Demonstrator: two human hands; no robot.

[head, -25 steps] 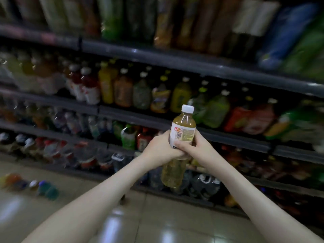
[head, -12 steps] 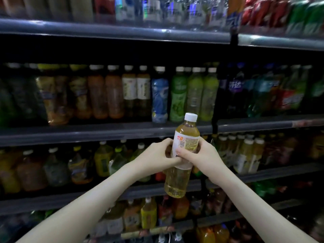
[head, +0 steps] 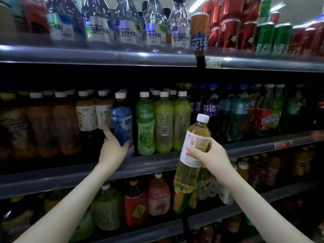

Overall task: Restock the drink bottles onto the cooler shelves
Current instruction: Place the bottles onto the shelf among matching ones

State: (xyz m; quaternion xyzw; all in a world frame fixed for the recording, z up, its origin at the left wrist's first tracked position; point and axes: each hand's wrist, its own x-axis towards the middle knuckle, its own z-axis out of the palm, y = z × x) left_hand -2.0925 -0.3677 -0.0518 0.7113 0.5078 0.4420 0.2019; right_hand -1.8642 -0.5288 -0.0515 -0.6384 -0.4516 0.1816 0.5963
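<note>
Right hand [head: 210, 155] clamps tea bottle [head: 197, 137], left hand [head: 112, 148] grips blue bottle [head: 122, 123] mid-frame; shifting it could topple the close-packed green bottles [head: 145, 127].

Yellow bottle [head: 187, 178]: clear smooth plastic, glossy; cap [head: 203, 118] white matt plastic; label [head: 194, 137] glossy printed film.
Blue bottle [head: 122, 120]: shiny plastic sleeve.
Water bottles [head: 126, 20]: clear ridged plastic, iridescent labels.
Cans [head: 228, 30]: glossy painted metal.
Shelf rail [head: 98, 56]: smooth grey, semi-gloss.

Red cans [head: 228, 30] stacked upper right, green cans [head: 268, 35] just beside — orange can [head: 199, 27] at their left, black clip [head: 200, 59] below.
</note>
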